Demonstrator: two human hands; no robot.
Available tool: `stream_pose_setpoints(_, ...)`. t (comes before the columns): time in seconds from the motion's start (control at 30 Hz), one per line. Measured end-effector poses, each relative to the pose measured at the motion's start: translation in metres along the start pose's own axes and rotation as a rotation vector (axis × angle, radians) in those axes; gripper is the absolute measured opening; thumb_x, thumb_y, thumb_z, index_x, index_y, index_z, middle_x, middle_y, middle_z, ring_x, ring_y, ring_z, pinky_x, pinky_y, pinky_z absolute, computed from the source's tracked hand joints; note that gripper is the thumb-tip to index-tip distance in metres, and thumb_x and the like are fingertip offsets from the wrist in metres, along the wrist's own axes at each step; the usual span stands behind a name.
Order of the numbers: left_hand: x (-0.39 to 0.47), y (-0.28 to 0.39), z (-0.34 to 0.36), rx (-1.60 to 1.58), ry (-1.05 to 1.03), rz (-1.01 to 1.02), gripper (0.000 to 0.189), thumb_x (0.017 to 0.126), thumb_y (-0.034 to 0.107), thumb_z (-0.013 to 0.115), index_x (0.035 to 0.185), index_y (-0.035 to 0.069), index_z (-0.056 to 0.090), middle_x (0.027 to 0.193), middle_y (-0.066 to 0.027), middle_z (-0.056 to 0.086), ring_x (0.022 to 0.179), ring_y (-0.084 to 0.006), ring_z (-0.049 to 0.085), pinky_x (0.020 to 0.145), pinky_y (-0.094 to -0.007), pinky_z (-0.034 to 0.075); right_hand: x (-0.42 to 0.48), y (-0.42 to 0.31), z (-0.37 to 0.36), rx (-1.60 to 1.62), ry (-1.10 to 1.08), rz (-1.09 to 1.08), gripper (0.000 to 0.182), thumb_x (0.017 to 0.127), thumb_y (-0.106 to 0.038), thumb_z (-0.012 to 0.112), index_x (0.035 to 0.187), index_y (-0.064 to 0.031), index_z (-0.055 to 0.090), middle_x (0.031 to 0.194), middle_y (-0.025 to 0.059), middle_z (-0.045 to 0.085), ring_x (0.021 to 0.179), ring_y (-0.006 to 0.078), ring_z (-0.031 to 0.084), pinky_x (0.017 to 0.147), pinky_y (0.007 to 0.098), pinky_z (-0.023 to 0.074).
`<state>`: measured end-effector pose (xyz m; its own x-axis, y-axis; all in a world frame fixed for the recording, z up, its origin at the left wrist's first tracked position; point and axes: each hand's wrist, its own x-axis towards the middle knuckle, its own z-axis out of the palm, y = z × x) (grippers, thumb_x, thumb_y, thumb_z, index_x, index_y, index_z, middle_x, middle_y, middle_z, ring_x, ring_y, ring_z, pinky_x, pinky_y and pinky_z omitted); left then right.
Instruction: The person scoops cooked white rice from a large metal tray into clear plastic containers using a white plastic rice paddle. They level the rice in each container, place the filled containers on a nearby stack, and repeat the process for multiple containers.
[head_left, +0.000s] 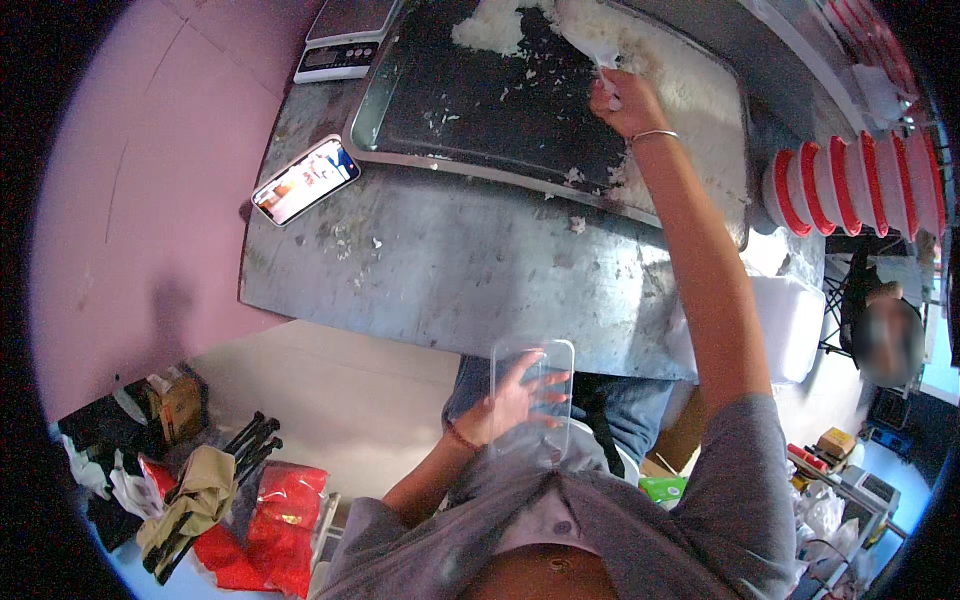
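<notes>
My right hand (626, 101) is closed around the handle of a white scoop (592, 49), over a large metal tray (465, 169). Shredded white food (697, 112), perhaps cooked rice, covers the tray's right side and part of its far end; scattered bits lie on the dark bottom. My left hand (517, 397) supports a clear plastic container (533, 349) near my lap, its spread fingers showing through the plastic. Whether the container holds anything is hard to tell.
A digital scale (337, 61) and a lit phone (307, 180) lie left of the tray on the metal table (450, 262). Stacked red-rimmed containers (840, 184) and a white tub (787, 326) stand at right. Red bags (285, 517) are at lower left. A person (889, 337) is at far right.
</notes>
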<state>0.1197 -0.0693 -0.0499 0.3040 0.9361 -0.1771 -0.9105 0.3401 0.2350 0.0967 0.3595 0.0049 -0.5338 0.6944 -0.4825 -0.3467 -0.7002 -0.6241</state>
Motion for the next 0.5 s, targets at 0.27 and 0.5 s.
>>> stream_pose_setpoints(0.27, -0.002, -0.004, 0.012, -0.099, -0.043, -0.073, 0.104, 0.055, 0.059, 0.07, 0.135, 0.024, 0.012, 0.14, -0.017, 0.015, 0.121, -0.0304, 0.03, 0.092, -0.0495, 0.032, 0.11, 0.035, -0.07, -0.791, -0.176, -0.578, 0.013, 0.085, -0.013, 0.049, 0.087, -0.0024, 0.042, 0.061, 0.0065, 0.043, 0.042, 0.0141, 0.036, 0.037, 0.028, 0.0302)
stream_pose_setpoints(0.5, -0.003, -0.014, 0.003, -0.114, -0.181, -0.159, 0.078, 0.071, 0.061, 0.053, 0.133, 0.029, 0.018, 0.138, -0.0171, 0.023, 0.121, -0.0313, 0.032, 0.094, -0.0538, 0.032, 0.087, 0.041, -0.042, -0.779, 0.036, -0.492, 0.013, 0.084, -0.014, 0.051, 0.083, -0.0033, 0.043, 0.056, 0.005, 0.042, 0.038, 0.0135, 0.035, 0.034, 0.0271, 0.0282)
